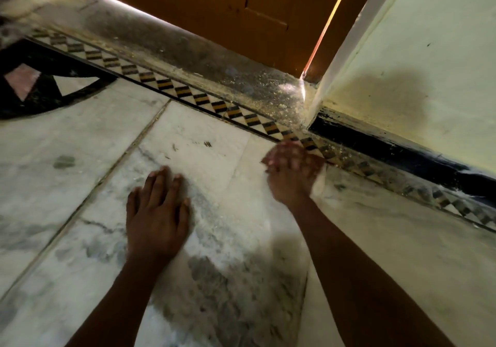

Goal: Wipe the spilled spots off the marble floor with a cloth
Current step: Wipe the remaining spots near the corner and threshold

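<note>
My left hand [157, 212] lies flat on the white marble floor [204, 158], fingers straight and together, holding nothing. My right hand [291, 170] is blurred and raised just over the floor beside the patterned border strip, fingers spread and relaxed, with nothing in it. No cloth is in view. A small dark spot [64, 161] sits on the slab to the left. A few tiny dark specks [207, 144] lie ahead of my left hand. Pale dusty residue covers the marble around both hands.
A yellow-and-black checkered border strip [188, 95] runs diagonally across the floor. Beyond it lie a dusty grey threshold [214, 62] and a wooden door [228, 0]. A pale wall [429, 64] with a black skirting [389, 148] stands on the right. A black inlay pattern [40, 86] lies far left.
</note>
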Motion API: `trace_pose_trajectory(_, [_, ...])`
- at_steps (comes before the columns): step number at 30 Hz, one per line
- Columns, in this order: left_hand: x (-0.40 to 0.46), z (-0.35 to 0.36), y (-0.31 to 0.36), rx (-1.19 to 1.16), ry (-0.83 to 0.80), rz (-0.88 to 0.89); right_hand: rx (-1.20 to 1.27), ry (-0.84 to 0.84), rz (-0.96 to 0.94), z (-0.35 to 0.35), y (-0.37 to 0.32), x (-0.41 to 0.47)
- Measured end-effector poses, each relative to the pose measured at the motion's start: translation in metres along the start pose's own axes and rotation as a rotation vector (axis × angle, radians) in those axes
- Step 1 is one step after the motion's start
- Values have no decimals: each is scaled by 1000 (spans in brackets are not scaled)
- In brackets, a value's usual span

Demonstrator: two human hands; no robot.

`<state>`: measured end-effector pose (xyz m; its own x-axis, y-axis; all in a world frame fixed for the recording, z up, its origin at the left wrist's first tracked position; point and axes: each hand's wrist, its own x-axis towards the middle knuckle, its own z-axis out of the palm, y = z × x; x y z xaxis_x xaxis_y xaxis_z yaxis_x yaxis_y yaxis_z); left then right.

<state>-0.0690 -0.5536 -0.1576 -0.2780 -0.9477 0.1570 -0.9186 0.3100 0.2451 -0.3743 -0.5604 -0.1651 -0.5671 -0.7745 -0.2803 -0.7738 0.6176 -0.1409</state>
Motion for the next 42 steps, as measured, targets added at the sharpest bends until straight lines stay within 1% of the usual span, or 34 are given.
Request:
trace_pose_trajectory(1, [0,-1,1,9,20,-39,-71,-6,-129,3,-15,-10])
trace_pose_trajectory(3, [0,-3,0,10,58,-139,-158,65,-430,10,-20,-53])
trace_pose_trajectory(4, [1,-3,0,14,71,-180,-135,94,-558,11,-14,-77])
trace_pose_trajectory(5, [1,-3,1,23,79,-209,-87,97,-598,8,0,-97])
trace_pose_trajectory(6, [1,-2,2,30,85,-230,-63,96,-558,13,16,-98])
trace_pose_trajectory(7, [0,-1,0,37,89,-254,-64,107,-467,11,22,-92])
trace_pose_trajectory(8, [-1,0,1,46,92,-275,-59,123,-325,11,23,-73])
trace_pose_trajectory(10, [-1,2,-1,59,91,-346,1,157,-19,2,-8,-34])
trace_pose_trajectory(11, [-1,2,-2,52,94,-400,59,133,82,-4,-33,-15])
trace_pose_trajectory(12, [-1,1,-4,40,102,-459,120,89,114,-11,-62,1])
trace_pose_trajectory(13, [-1,0,-4,24,113,-505,153,43,100,-16,-87,15])
trace_pose_trajectory(14, [-1,-1,-5,14,122,-529,163,9,47,-18,-114,25])
trace_pose_trajectory(17, [0,0,-7,28,131,-524,59,-60,-250,-3,-164,18])
trace_pose_trajectory(19, [0,1,-9,46,139,-521,-42,-27,-484,10,-165,-10])
trace_pose_trajectory(20, [0,2,-9,44,146,-516,-69,5,-584,13,-155,-26])
trace_pose_trajectory(21, [-1,2,-10,32,155,-515,-100,35,-664,15,-139,-36])
trace_pose_trajectory(22, [-2,3,-12,15,161,-516,-126,41,-697,15,-123,-40])
trace_pose_trajectory(23, [-3,5,-15,3,164,-521,-133,15,-673,13,-110,-37])
trace_pose_trajectory(24, [-4,6,-17,-3,167,-521,-124,-19,-591,9,-102,-28])
trace_pose_trajectory(25, [-4,7,-17,-9,168,-519,-100,-26,-469,5,-99,-17])
trace_pose_trajectory(27, [-5,9,-17,-14,161,-526,-17,6,-251,-1,-123,10])
trace_pose_trajectory(28, [-5,9,-16,-18,157,-530,19,4,-190,-3,-142,21])
trace_pose_trajectory(29, [-4,8,-17,-23,158,-532,41,-11,-180,-3,-166,29])
trace_pose_trajectory(30, [-5,7,-17,-31,156,-524,33,-32,-218,-2,-185,32])
trace_pose_trajectory(33, [-11,3,-24,-40,104,-474,-70,-72,-468,10,-213,9])
trace_pose_trajectory(35, [-18,0,-33,-26,91,-410,-80,-23,-661,23,-197,-27])
trace_pose_trajectory(36, [-20,-1,-37,-34,96,-377,-75,13,-726,27,-179,-46])
trace_pose_trajectory(37, [-24,-2,-41,-51,110,-350,-71,45,-752,29,-159,-60])
trace_pose_trajectory(38, [-25,-2,-45,-69,118,-330,-67,50,-722,27,-139,-67])
trace_pose_trajectory(39, [-28,-2,-47,-85,116,-315,-56,54,-650,25,-122,-68])
trace_pose_trajectory(40, [-29,-2,-48,-103,104,-299,-43,54,-550,22,-114,-65])
trace_pose_trajectory(42, [-35,-3,-52,-133,59,-263,6,15,-334,15,-122,-55])
